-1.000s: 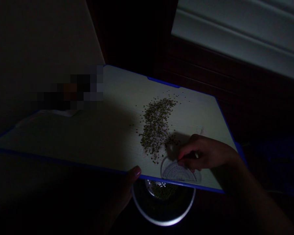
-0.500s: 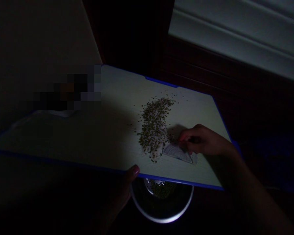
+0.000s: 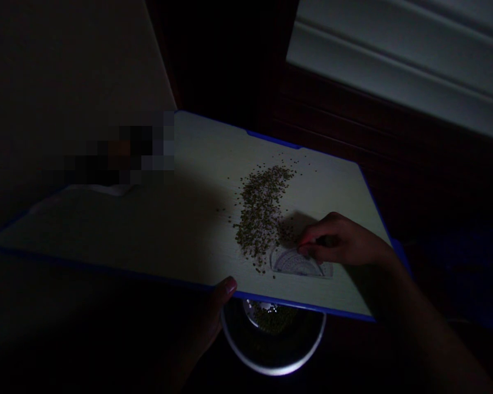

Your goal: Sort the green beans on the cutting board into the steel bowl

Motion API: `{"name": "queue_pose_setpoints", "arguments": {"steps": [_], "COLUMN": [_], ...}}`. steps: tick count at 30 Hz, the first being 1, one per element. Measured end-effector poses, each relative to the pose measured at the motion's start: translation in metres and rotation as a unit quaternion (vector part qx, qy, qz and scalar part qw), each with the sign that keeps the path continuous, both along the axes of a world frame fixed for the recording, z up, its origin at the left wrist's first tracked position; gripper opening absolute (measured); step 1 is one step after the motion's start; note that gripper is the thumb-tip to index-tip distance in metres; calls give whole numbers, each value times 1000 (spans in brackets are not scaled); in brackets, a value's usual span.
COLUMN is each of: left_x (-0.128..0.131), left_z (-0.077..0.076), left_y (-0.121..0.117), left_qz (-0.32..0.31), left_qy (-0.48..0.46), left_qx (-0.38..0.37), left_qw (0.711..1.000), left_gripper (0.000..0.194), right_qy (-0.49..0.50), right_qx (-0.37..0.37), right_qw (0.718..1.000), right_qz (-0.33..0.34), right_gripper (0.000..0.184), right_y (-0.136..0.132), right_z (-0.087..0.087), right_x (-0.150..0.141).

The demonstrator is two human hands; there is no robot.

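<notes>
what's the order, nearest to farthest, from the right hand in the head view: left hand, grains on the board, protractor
1. Protractor: in the fingers of the right hand.
2. Grains on the board: scattered pile just left of the fingertips.
3. Left hand: farther left, gripping the board's near edge.

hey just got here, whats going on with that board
In dim light, a person's left hand holds the near edge of a blue-edged white board, thumb on top. The right hand pinches a clear protractor on the board, beside a loose patch of small greenish grains. Below the near edge, partly hidden, is a round bowl with more grains in it.
</notes>
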State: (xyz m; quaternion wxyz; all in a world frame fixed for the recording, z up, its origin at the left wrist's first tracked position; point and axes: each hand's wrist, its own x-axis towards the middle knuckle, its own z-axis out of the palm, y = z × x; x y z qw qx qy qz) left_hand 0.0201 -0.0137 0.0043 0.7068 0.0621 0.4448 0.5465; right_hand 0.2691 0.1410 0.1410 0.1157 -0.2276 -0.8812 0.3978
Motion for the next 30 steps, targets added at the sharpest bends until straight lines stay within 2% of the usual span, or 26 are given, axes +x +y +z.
{"name": "queue_pose_setpoints", "arguments": {"steps": [7,12,16,20,26,30], "left_x": [1,0,1,2,2,0], "left_z": [0,2,4,4,4,4], "left_y": [3,2,-1,-1,1,0], "left_qz": [-1,-11,-17,-1,-17,-24], "left_qy": [5,-9,-15,-7,-23,-13], "left_qx": [10,11,6,24,6,-1], "left_qw": [1000,1000,1000,1000,1000,1000], "left_gripper": [56,49,56,66,47,38], "right_qy": [5,-10,-26,-22,-55,-76], "right_qx": [4,-9,-21,-24,-132,-184], "right_qw": [1000,1000,999,999,989,979], "right_qz": [-28,3,28,22,46,39], "right_gripper": [21,17,18,21,20,21], "right_y": [1,-1,-2,-3,-10,-15], "right_z": [2,3,3,2,6,6], "right_x": [4,0,-5,-5,-12,-16]}}
